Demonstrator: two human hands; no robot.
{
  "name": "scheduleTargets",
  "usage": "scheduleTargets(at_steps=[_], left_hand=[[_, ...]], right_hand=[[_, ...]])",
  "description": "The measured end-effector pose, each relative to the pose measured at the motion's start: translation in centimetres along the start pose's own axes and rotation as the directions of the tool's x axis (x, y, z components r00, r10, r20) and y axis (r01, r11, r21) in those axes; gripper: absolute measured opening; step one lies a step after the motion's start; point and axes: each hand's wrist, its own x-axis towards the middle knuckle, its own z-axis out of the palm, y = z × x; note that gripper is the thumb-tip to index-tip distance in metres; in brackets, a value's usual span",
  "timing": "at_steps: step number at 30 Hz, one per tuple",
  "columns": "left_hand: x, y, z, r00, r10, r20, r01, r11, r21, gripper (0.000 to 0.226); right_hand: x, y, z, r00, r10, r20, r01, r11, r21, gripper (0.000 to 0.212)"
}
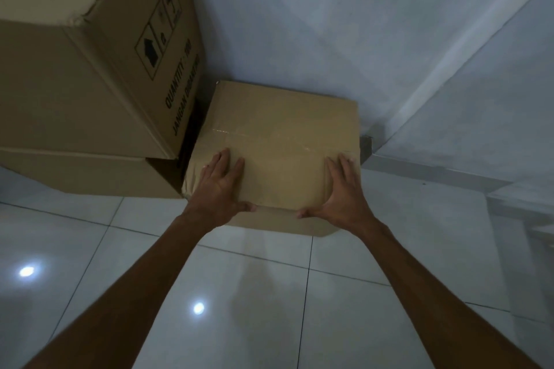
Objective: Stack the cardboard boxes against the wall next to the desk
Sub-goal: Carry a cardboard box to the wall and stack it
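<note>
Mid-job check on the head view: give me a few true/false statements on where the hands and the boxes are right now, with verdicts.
1. Both hands lie flat on top of the small taped box. True: the left hand and right hand rest on it with straight fingers.
2. The small taped box sits on the big printed box. False: it stands on the tiled floor, beside the big printed box.
3. The small taped box's far edge is at the wall. True.
4. The right hand grips a roll of tape. False: it holds nothing and only presses the box.
5. The big printed box is to the right of the small one. False: it is to the left.
</note>
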Motion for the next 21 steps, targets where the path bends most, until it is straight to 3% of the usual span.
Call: scheduleTargets(at_steps=[15,21], left_hand=[[2.6,0.2,-0.4,0.999,-0.049,0.024,0.048,0.998,0.051,0.109],[1.7,0.2,-0.8,0.999,-0.038,0.021,0.036,0.994,0.099,0.096]], right_hand=[[1.2,-0.5,0.1,0.994,0.047,-0.095,-0.044,0.998,0.035,0.139],[0.8,-1.0,0.0,0.997,0.046,-0.067,-0.044,0.998,0.034,0.134]])
